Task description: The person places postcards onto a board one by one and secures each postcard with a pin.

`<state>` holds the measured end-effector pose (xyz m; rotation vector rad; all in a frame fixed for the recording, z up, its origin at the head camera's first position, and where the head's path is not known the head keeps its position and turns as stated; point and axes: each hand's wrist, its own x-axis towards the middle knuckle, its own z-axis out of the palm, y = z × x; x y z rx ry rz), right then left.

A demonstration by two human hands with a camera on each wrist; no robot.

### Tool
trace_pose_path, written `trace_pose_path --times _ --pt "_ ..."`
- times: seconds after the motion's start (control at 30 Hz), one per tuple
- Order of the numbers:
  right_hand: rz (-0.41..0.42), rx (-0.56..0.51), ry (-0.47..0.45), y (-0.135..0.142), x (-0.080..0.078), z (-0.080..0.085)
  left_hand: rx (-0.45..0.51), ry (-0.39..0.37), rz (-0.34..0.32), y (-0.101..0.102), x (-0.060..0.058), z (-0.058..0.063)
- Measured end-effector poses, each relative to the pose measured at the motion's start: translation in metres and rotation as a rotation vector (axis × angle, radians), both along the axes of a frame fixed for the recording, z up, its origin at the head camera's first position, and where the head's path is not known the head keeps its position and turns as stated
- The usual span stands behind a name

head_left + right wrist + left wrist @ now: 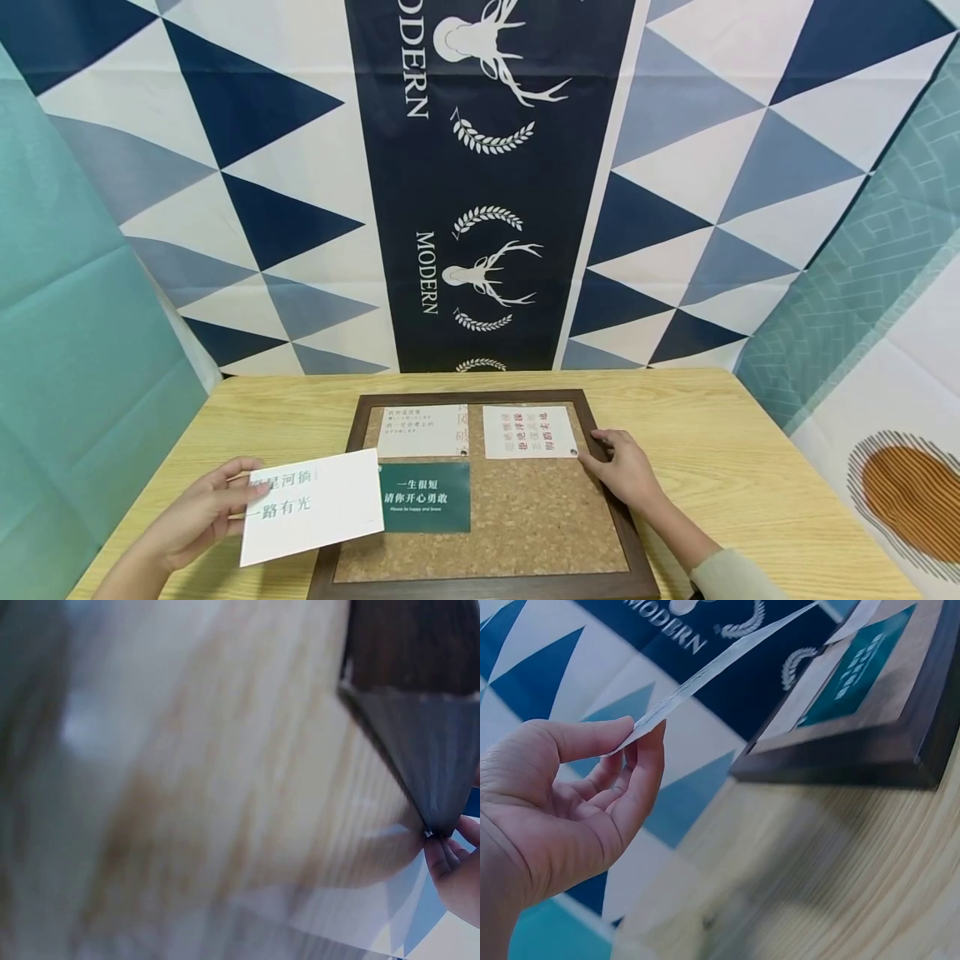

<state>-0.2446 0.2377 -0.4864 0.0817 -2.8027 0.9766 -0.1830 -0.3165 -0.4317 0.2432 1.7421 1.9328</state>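
Observation:
A white card (315, 504) with green characters is pinched by its left end between the thumb and fingers of my left hand (206, 510). It is held tilted above the left side of a framed cork board (551, 517), and its right end overlaps a green card (427, 500) in the head view. My right hand (628, 468) grips the board's right frame edge, with the thumb reaching inward near a pin (573, 452). That pin sits at the lower right corner of a white card with red characters (528, 432). Bent fingers (442, 859) show at the frame's outer side.
Another white card (420, 432) is on the board's upper left, with a small pin (463, 453) at its lower right corner. The board lies on a light wooden table (720, 467). Behind it hangs a patterned cloth (487, 183).

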Motion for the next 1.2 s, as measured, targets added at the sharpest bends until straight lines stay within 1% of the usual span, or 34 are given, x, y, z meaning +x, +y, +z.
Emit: trace_pose_path --times 0.17,0.33,0.43,0.73,1.03,1.2 --pt "0.0 -0.002 -0.004 0.0 0.0 0.0 -0.015 0.039 0.004 0.024 -0.004 0.004" --pt "-0.002 -0.003 -0.01 -0.001 0.0 0.0 -0.051 0.065 0.03 0.042 -0.006 0.006" --pt "-0.002 0.0 -0.008 -0.002 0.0 0.0 -0.071 0.065 0.045 0.05 -0.008 0.008" --pt "-0.004 0.007 0.0 -0.001 -0.001 0.0 -0.069 0.082 0.052 0.07 -0.015 0.007" --pt "-0.003 0.008 -0.002 0.0 -0.001 0.001 -0.092 0.087 0.071 0.089 -0.019 0.005" --pt "0.002 0.001 -0.01 0.0 0.0 0.001 -0.086 0.089 0.07 0.1 -0.02 0.004"
